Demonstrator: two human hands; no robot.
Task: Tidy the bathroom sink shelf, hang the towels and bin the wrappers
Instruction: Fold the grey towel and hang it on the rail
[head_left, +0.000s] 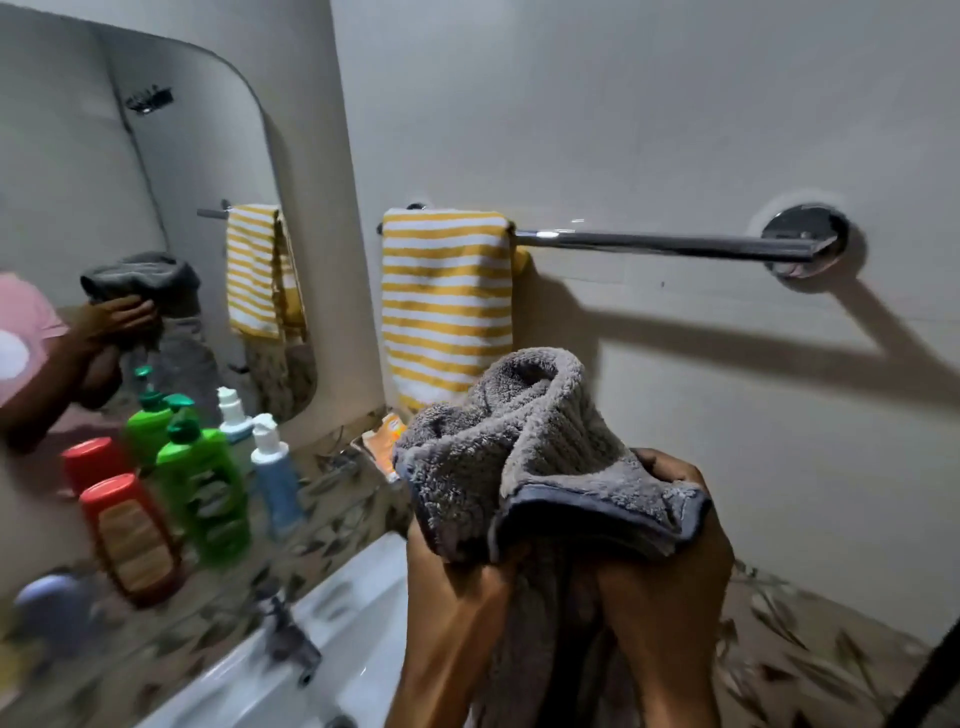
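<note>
Both hands hold a bunched grey towel (540, 447) up in front of me, below the chrome towel rail (665, 242). My left hand (457, 587) grips its lower left edge and my right hand (670, 566) grips its right side; most of each hand is hidden by cloth. A yellow-and-white striped towel (447, 301) hangs over the rail's left end. An orange wrapper (387, 436) lies on the shelf behind the grey towel.
On the patterned shelf (337, 499) at left stand a red bottle (130, 535), a green bottle (208, 493) and a white-capped blue bottle (275, 478). A white sink (358, 582) with a tap (291, 639) lies below. A mirror (156, 208) covers the left wall.
</note>
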